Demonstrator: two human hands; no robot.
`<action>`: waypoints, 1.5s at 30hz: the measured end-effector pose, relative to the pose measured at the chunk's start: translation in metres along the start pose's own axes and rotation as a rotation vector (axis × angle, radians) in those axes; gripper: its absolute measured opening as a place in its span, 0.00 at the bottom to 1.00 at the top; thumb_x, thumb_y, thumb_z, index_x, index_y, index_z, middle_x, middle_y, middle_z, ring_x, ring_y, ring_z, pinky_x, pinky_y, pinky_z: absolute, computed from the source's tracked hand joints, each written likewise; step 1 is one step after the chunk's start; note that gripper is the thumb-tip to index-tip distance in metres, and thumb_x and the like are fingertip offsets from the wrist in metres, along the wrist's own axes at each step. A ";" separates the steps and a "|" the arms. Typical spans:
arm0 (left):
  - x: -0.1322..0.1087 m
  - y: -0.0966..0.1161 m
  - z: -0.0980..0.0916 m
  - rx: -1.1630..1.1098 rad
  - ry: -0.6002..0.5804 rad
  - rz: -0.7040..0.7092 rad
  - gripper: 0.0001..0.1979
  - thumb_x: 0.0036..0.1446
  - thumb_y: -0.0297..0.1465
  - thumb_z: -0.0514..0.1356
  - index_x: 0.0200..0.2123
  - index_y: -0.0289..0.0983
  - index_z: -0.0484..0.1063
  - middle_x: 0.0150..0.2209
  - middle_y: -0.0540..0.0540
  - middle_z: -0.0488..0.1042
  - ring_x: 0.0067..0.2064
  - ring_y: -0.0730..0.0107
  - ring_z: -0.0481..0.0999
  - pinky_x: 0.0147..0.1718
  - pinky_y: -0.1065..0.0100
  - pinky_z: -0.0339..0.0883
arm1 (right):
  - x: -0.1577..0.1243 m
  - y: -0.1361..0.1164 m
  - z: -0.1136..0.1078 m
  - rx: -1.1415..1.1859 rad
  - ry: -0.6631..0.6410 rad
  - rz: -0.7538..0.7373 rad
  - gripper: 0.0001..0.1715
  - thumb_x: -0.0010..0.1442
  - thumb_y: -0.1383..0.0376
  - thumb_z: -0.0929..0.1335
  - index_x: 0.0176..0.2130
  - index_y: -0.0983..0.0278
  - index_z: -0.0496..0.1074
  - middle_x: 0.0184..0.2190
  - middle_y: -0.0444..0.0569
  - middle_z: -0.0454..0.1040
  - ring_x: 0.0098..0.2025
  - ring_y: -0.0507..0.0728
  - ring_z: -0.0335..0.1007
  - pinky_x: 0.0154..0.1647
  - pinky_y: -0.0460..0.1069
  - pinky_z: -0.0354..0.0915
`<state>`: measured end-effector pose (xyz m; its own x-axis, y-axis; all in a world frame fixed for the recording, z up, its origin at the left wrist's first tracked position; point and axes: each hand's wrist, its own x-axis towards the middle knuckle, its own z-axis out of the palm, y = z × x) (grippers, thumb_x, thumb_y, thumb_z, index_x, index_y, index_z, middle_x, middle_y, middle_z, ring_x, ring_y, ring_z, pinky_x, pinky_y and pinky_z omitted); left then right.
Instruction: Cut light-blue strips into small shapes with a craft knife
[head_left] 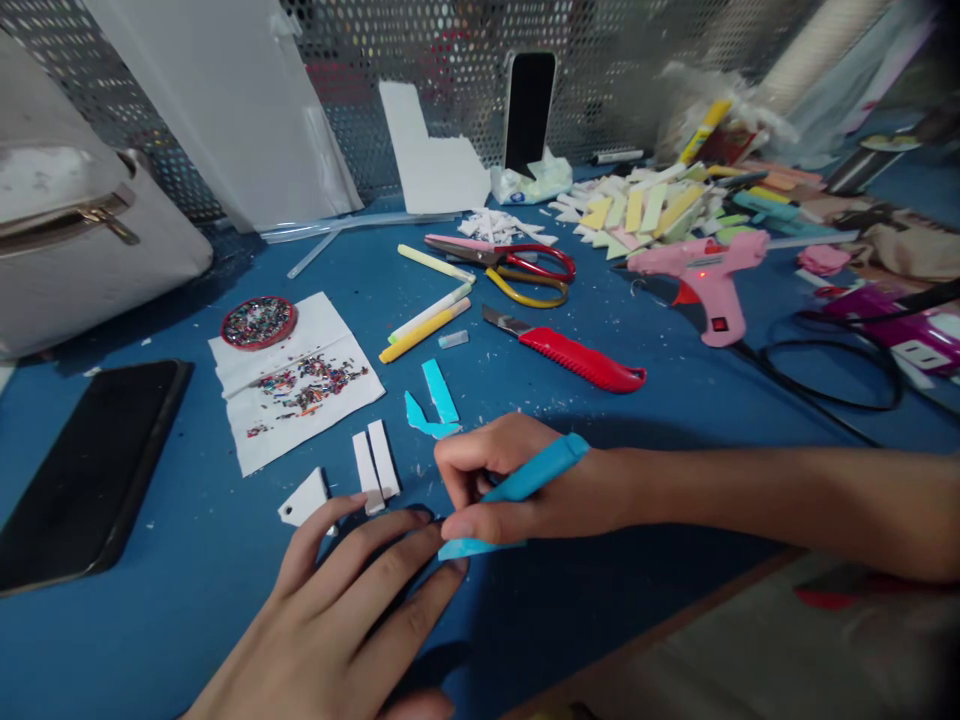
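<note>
My right hand point(517, 475) grips a blue marker point(536, 468), its tip hidden behind the fingers. Below that hand a small light-blue piece point(474, 548) lies on the table, partly covered. My left hand point(352, 620) rests palm down with fingers spread, fingertips at the edge of the blue piece and by two white strips point(384, 458). Just left of the strips is a white cut piece point(304, 498) with a small hole. Beyond my right hand are a blue strip point(441, 390) and a curved blue offcut point(426, 422).
A red utility knife point(581, 358) has its blade out. Behind it are scissors point(536, 262) and yellow markers point(426, 330). A pink glue gun point(709, 270), its light lit, trails a cable at right. Left are beads on white paper point(251, 445) and a black phone point(90, 465).
</note>
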<state>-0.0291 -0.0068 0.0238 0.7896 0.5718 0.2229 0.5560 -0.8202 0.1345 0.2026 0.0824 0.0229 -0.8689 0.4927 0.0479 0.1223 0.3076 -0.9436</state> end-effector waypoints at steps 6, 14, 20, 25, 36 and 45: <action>-0.002 0.000 0.000 0.004 -0.006 -0.002 0.23 0.66 0.46 0.52 0.57 0.41 0.68 0.53 0.50 0.74 0.60 0.63 0.61 0.66 0.56 0.34 | 0.001 0.000 -0.001 -0.014 -0.003 -0.006 0.19 0.63 0.56 0.68 0.28 0.65 0.62 0.24 0.38 0.61 0.26 0.47 0.55 0.26 0.43 0.50; -0.001 -0.001 0.000 0.002 0.007 0.003 0.23 0.66 0.47 0.52 0.56 0.41 0.69 0.52 0.49 0.74 0.60 0.63 0.61 0.66 0.56 0.34 | 0.000 0.001 0.000 -0.012 -0.010 -0.017 0.20 0.64 0.56 0.68 0.27 0.65 0.61 0.23 0.39 0.61 0.26 0.47 0.55 0.26 0.43 0.50; -0.001 0.000 -0.001 0.001 0.020 0.004 0.22 0.66 0.46 0.52 0.56 0.41 0.69 0.52 0.49 0.74 0.60 0.64 0.62 0.66 0.56 0.34 | 0.000 0.000 -0.001 -0.001 -0.026 -0.019 0.22 0.65 0.56 0.67 0.25 0.65 0.59 0.22 0.38 0.58 0.25 0.47 0.52 0.26 0.44 0.49; 0.000 0.001 -0.001 0.004 0.013 -0.005 0.22 0.66 0.47 0.51 0.56 0.41 0.70 0.52 0.49 0.74 0.59 0.63 0.63 0.66 0.57 0.35 | 0.001 -0.001 -0.002 -0.013 -0.025 0.008 0.21 0.64 0.56 0.67 0.26 0.65 0.60 0.23 0.38 0.58 0.26 0.47 0.52 0.26 0.44 0.50; 0.000 0.000 -0.001 -0.004 0.017 0.001 0.22 0.66 0.46 0.52 0.56 0.41 0.70 0.52 0.49 0.74 0.60 0.63 0.62 0.66 0.57 0.34 | 0.001 -0.001 -0.002 -0.012 0.002 0.007 0.20 0.64 0.57 0.68 0.27 0.65 0.61 0.24 0.38 0.61 0.26 0.47 0.54 0.26 0.43 0.50; -0.001 0.000 0.000 -0.012 0.006 0.000 0.22 0.66 0.45 0.52 0.57 0.40 0.68 0.52 0.49 0.74 0.60 0.63 0.61 0.66 0.56 0.34 | 0.001 -0.002 -0.002 -0.014 -0.016 0.016 0.19 0.63 0.58 0.69 0.27 0.66 0.61 0.23 0.38 0.61 0.26 0.46 0.54 0.26 0.43 0.51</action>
<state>-0.0298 -0.0073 0.0239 0.7881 0.5717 0.2282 0.5528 -0.8204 0.1462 0.2027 0.0837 0.0252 -0.8745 0.4843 0.0278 0.1427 0.3115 -0.9395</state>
